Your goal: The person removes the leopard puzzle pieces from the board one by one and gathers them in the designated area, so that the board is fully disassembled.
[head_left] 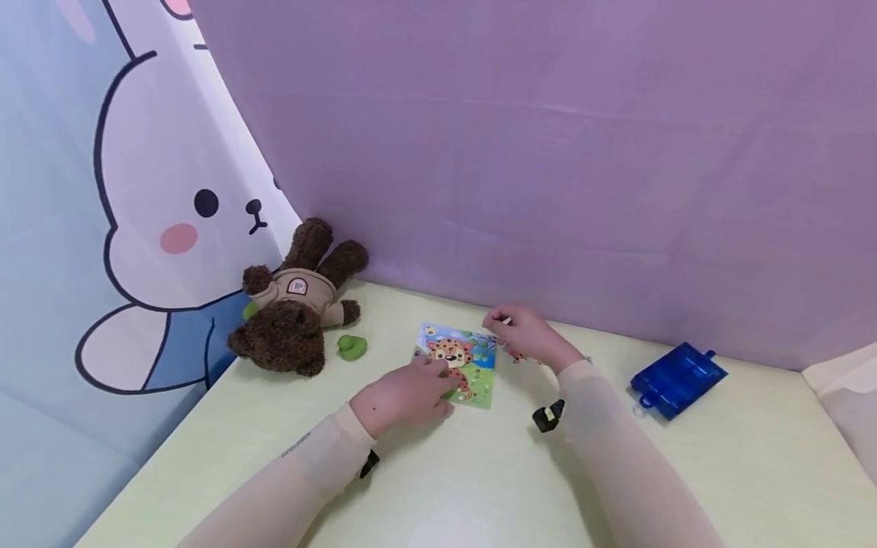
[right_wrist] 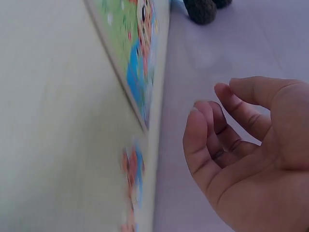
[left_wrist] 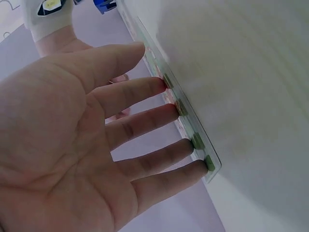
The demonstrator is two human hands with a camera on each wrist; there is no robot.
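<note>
Sleeves lay nearest; the left hand, fingers straight, touched the board; the right hand curled near pieces, its grip unclear.

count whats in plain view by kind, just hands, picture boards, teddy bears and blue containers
Hands: 2
Picture board: 1
Teddy bear: 1
Blue container: 1
Total: 5
</note>
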